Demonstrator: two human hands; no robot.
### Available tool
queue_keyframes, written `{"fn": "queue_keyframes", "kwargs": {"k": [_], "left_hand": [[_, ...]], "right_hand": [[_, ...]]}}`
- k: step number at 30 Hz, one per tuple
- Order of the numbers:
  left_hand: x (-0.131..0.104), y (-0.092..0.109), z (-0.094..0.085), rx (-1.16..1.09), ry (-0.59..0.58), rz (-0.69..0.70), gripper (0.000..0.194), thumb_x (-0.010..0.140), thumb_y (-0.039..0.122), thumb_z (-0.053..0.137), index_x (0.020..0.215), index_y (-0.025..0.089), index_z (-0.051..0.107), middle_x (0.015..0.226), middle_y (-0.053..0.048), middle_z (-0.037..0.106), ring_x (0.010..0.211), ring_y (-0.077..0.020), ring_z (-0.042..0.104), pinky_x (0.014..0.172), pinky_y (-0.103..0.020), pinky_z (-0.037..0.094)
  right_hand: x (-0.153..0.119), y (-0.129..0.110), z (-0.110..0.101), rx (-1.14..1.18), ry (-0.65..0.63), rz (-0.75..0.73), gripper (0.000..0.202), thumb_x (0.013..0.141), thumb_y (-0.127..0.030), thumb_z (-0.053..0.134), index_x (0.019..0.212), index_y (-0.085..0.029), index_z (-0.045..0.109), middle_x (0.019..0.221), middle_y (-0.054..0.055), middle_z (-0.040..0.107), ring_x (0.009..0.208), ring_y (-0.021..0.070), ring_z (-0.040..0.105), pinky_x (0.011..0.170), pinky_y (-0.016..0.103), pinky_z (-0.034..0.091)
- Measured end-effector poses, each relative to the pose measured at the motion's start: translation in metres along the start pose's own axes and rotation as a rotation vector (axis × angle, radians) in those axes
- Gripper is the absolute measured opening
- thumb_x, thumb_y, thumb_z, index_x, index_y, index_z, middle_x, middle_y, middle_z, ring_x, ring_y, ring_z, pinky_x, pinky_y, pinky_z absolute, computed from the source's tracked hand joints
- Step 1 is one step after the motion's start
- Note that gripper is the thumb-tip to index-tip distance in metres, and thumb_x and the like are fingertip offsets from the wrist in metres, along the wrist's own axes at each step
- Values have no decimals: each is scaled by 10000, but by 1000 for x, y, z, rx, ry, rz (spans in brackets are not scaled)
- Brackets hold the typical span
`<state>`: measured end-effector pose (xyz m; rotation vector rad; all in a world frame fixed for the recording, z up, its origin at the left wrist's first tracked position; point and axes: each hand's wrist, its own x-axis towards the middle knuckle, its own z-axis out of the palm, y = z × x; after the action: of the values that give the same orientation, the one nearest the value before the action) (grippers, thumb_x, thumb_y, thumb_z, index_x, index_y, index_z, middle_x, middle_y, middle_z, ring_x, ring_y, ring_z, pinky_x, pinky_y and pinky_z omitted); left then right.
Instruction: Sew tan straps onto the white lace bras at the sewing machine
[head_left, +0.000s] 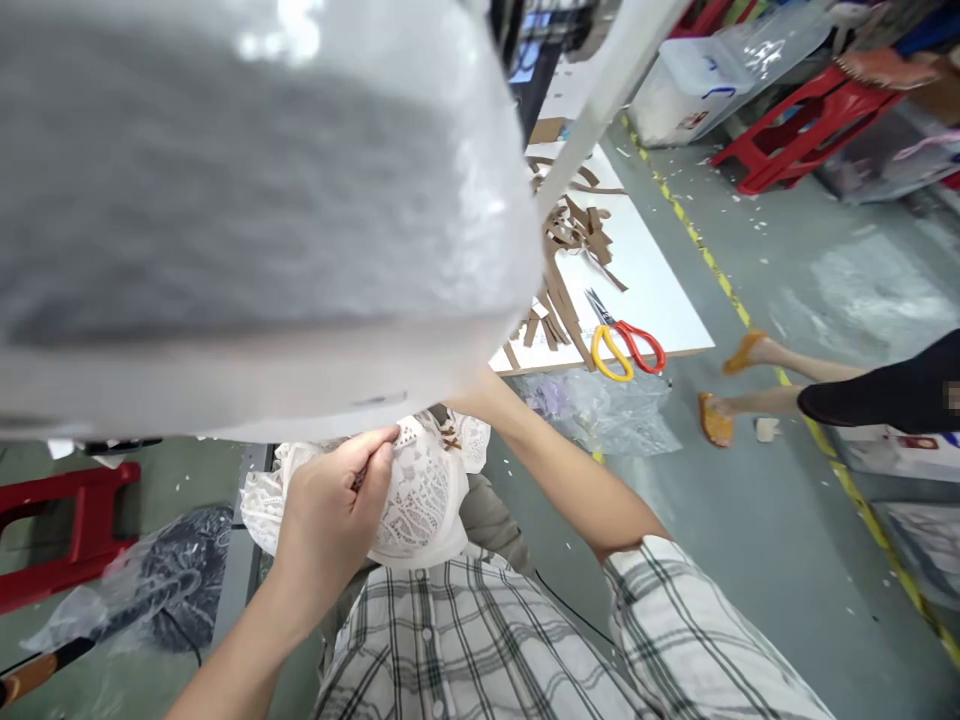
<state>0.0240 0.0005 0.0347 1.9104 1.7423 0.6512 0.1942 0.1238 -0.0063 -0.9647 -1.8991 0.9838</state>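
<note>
A white lace bra with a moulded cup hangs over my lap, close below a big pale machine housing. My left hand pinches the edge of the bra between thumb and bent fingers, near the housing's lower rim. From the right side my right hand reaches in under the housing, by the bra's far edge. The housing hides its fingers, so their hold cannot be made out. A small brown piece shows beside the lace.
Yellow-and-red-handled scissors and brown strips lie on a white table. Red stools stand at right and left. A person's legs show at right. Plastic bags lie below the table; a clear bin stands behind.
</note>
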Motion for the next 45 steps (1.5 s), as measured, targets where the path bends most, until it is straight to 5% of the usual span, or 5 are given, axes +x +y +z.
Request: {"fn": "queue_keyframes", "kwargs": {"k": [9,17,38,45], "left_hand": [[-5,-2,4,64,36,14,295,971,307,511,1114,226,756,1090,0,782,967,-189,748,782,-223,578],[-7,0,3,94,39,4,292,976,294,506,1126,222,746,984,2,798,755,-147,741,666,-202,559],[-16,-13,6,67,203,-7,264,973,288,512,1086,240,746,1067,-25,782,925,-163,736,755,-221,555],[-16,-17,6,84,215,-47,294,978,337,505,1162,205,693,1017,-46,774,831,-154,722,728,-229,542]], "right_hand": [[-4,8,3,74,37,-26,120,799,-267,601,736,-195,530,905,30,575,732,141,491,698,290,451],[-5,-3,-1,95,31,27,139,800,-257,604,739,-205,490,887,29,571,736,148,507,681,279,446],[-5,-4,6,73,72,38,115,801,-235,623,758,-209,520,944,35,613,823,185,576,718,304,455],[-6,-7,10,72,113,43,70,796,-243,605,777,-210,546,895,43,619,830,200,587,742,324,470]]}}
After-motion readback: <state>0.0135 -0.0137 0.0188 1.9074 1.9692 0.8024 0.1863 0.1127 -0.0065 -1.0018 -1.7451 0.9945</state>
